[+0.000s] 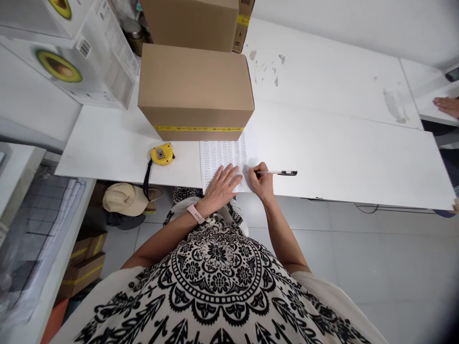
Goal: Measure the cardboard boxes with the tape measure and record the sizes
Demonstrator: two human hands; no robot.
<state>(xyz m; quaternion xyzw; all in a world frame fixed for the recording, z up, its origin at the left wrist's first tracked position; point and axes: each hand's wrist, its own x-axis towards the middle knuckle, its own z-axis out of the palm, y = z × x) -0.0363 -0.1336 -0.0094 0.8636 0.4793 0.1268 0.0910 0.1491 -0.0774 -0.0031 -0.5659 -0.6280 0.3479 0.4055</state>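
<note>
My left hand (223,186) lies flat on a printed sheet of paper (218,152), its fingers stretched out. Held in my right hand (261,181) is a pen (283,172) with a clear barrel and dark end, pointing off to the right. That hand rests at the sheet's right edge, and the pen's tip is hidden behind the fingers. A brown cardboard box (197,83) with yellow tape along its lower side stands just beyond the paper and hides its far end. To the left of the sheet sits a yellow tape measure (162,154), its black strap hanging over the table edge.
More cardboard boxes (190,24) stand behind the first. White cartons with avocado pictures (89,57) fill the back left, beside a jar (134,36). A cap (125,198) hangs below the table's front edge. At far right another person's hand (446,105) shows.
</note>
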